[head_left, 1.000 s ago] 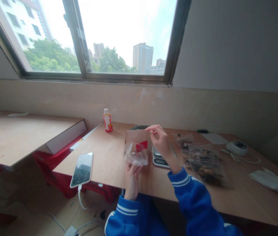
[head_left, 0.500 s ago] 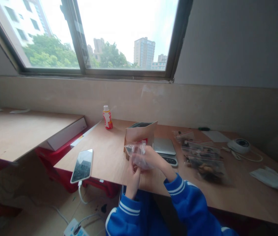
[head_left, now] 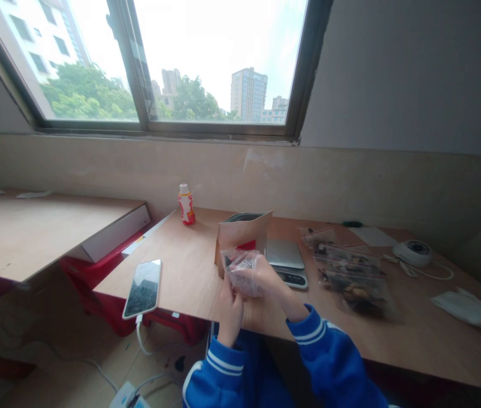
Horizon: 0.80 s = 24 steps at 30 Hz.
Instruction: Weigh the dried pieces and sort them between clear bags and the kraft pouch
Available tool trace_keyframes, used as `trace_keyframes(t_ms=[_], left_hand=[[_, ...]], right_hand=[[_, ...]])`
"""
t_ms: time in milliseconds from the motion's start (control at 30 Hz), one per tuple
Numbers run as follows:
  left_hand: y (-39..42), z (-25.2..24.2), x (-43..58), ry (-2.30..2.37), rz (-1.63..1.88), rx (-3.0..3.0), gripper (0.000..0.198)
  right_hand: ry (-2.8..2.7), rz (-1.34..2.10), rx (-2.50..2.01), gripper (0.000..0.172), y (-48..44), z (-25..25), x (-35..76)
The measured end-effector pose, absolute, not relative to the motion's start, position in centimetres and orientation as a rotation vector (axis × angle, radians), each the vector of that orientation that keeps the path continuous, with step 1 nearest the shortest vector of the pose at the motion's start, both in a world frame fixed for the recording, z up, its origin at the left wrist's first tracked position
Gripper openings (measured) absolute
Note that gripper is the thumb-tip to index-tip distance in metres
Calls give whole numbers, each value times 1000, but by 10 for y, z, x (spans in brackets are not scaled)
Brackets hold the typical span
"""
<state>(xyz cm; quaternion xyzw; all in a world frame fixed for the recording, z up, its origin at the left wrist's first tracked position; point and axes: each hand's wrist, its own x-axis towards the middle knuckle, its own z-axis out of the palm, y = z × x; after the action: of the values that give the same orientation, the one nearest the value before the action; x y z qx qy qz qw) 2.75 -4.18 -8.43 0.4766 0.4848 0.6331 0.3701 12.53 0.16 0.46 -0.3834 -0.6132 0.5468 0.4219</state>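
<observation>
A clear plastic bag (head_left: 244, 271) is held up in front of me, close to the table's front edge. My left hand (head_left: 230, 303) is closed on its lower left side. My right hand (head_left: 265, 279) reaches to the bag's right side, its fingers partly behind or inside the film; I cannot tell which. Just behind the bag stands a brown paper pouch (head_left: 240, 232), its top gaping, with a red patch on its front. To the right of the pouch lies a small kitchen scale (head_left: 285, 255), partly hidden by my right hand.
Several zip bags of dark and brown dried pieces (head_left: 353, 277) lie right of the scale. A white domed device (head_left: 412, 253) with a cable and a white plastic wrapper (head_left: 469, 309) are farther right. A drink bottle (head_left: 186, 205) stands at the back left. A phone (head_left: 142, 288) overhangs the left edge.
The plastic bag has turned and shifted slightly right between my hands, uncovering more of the pouch's red patch. My right hand has moved slightly right and down.
</observation>
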Motion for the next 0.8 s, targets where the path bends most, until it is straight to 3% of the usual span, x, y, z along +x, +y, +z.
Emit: trace_keyframes(t_ms=[167,267,367,567,800], left_hand=[[-43,-74,27,1086,1603,929,67],[-41,-75,21,1051,1615,836,61],[-39,-80,15,1066,1634,811,54],[-40,-77,7,1080,1651,809,61],[-44,-68,3,1056,1647,838,60]], right_hand=[[-1641,1222,-1012,21,-3,12,146],[-1846,1085,-1112,14,-6,25,165],[-1867,732,-1211,9,-4,51,171],[-1710,26,-1130,16,28,90,153],[-1965,-88,-1190,30,30,66,152]])
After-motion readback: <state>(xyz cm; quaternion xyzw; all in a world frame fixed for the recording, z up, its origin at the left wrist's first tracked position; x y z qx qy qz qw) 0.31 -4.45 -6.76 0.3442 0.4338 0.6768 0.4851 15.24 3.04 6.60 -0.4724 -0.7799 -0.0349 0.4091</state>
